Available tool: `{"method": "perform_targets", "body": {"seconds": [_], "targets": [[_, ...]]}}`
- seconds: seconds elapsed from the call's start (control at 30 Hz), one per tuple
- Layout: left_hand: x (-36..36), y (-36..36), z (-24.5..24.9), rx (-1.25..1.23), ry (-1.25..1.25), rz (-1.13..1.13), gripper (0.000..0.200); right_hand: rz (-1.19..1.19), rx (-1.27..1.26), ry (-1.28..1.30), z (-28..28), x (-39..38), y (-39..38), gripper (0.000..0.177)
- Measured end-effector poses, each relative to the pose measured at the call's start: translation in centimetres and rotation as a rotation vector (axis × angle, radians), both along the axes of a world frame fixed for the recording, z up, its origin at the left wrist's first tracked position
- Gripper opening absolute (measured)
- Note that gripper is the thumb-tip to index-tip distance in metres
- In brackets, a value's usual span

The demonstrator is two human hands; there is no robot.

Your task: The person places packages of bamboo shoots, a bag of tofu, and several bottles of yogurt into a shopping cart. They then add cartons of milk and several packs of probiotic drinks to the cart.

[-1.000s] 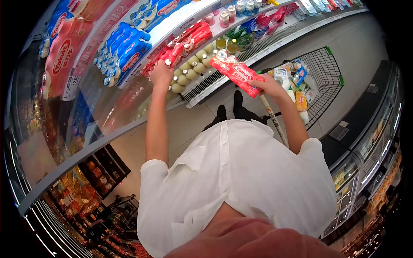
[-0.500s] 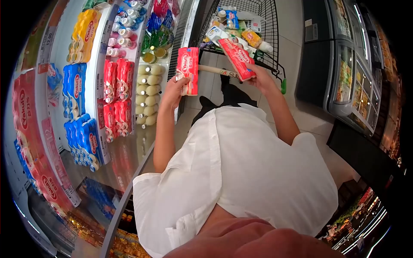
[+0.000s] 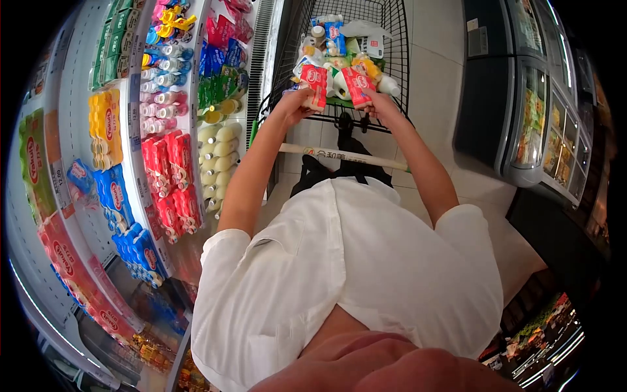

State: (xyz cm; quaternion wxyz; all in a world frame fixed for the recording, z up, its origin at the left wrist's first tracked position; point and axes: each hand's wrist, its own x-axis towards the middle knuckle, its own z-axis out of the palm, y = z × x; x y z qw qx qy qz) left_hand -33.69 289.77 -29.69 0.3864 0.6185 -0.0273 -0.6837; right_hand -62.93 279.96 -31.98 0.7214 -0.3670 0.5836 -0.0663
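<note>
My left hand [image 3: 296,108] is closed on the lower end of a red Yakult multipack [image 3: 315,81]. In my right hand [image 3: 383,108] is a second red Yakult multipack [image 3: 358,83], gripped at its lower right corner. Both packs are held side by side, slightly apart, over the near end of a black wire shopping cart [image 3: 406,62]. Beyond them the cart holds a blue packet [image 3: 335,40], a yellow-orange package [image 3: 367,68], a white bottle [image 3: 388,85] and other groceries. My forearms reach over the cart's handle [image 3: 346,157].
On the left, a chilled shelf carries red Yakult packs [image 3: 168,157], blue packs [image 3: 114,199], yellow packs [image 3: 105,127] and pale bottles [image 3: 219,160]. A black freezer cabinet [image 3: 486,104] with glass doors stands on the right. Tiled floor [image 3: 431,124] lies between cart and freezer.
Both hands have moved forward with the red packs, from near the cart handle to over the cart's basket. The packs are now closer together, and the view has shifted.
</note>
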Motion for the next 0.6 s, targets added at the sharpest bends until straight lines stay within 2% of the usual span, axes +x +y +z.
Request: {"method": "perform_targets", "body": {"seconds": [0.13, 0.2, 0.27, 0.33, 0.4, 0.47, 0.5, 0.53, 0.6], "targets": [[0.7, -7.6, -6.2, 0.052, -0.087, 0.047, 0.037, -0.037, 0.094, -0.033, -8.0, 3.8, -7.2, 0.039], [0.7, -10.5, -7.4, 0.090, -0.150, 0.066, 0.038, -0.062, 0.161, -0.062, -10.6, 5.4, -9.0, 0.038], [1.6, -12.3, -9.9, 0.042, -0.050, 0.086, 0.038, -0.151, 0.233, 0.002, -12.3, 6.7, -10.1, 0.038], [1.2, -13.1, -10.1, 0.043, -0.011, 0.144, 0.038, -0.144, 0.263, -0.055, -13.4, 6.5, -10.3, 0.036], [0.9, -13.5, -11.0, 0.045, 0.029, 0.202, 0.038, -0.193, -0.032, 0.075, -14.2, 6.2, -9.2, 0.042], [0.4, -13.0, -13.0, 0.218, -0.121, 0.229, 0.045, -0.120, -0.099, 0.117, -12.7, 5.2, -8.0, 0.046], [0.0, -12.1, -11.4, 0.201, -0.072, 0.192, 0.055, -0.049, -0.184, 0.157, -11.8, 4.8, -7.8, 0.052], [-1.1, -10.9, -9.7, 0.196, -0.073, 0.197, 0.055, -0.045, -0.189, 0.155, -11.7, 3.9, -7.3, 0.052], [-3.2, -8.6, -6.8, 0.017, -0.409, -0.105, 0.066, 0.038, -0.310, 0.073, -11.8, 1.1, -5.5, 0.053]]}}
